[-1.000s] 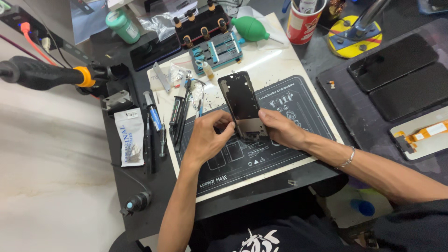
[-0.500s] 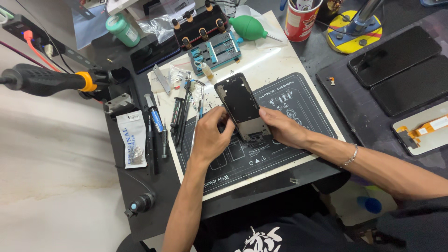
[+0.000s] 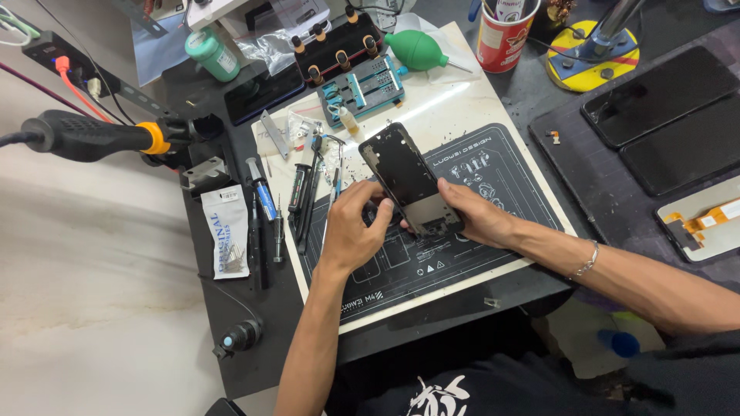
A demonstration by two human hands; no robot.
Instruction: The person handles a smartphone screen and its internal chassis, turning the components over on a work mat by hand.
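Observation:
A dark, opened phone body (image 3: 405, 173) lies tilted on the black repair mat (image 3: 501, 185), its near end raised between my hands. My left hand (image 3: 353, 229) pinches the phone's lower left edge with fingers curled. My right hand (image 3: 476, 216) grips the lower right edge and underside. A silver bracelet (image 3: 587, 260) sits on my right wrist. What my fingertips press on the phone's near end is hidden.
Screwdrivers and tweezers (image 3: 302, 196) lie left of the mat. A blue fixture (image 3: 362, 91), green air blower (image 3: 416, 49) and red cup (image 3: 505, 35) stand at the back. A hot-air handle (image 3: 85, 137) is far left. Phone screens (image 3: 655, 92) rest at right.
Both hands and the phone have stayed at the mat's middle; the left fingers have shifted slightly along the phone's lower edge. The camera view has drifted a little.

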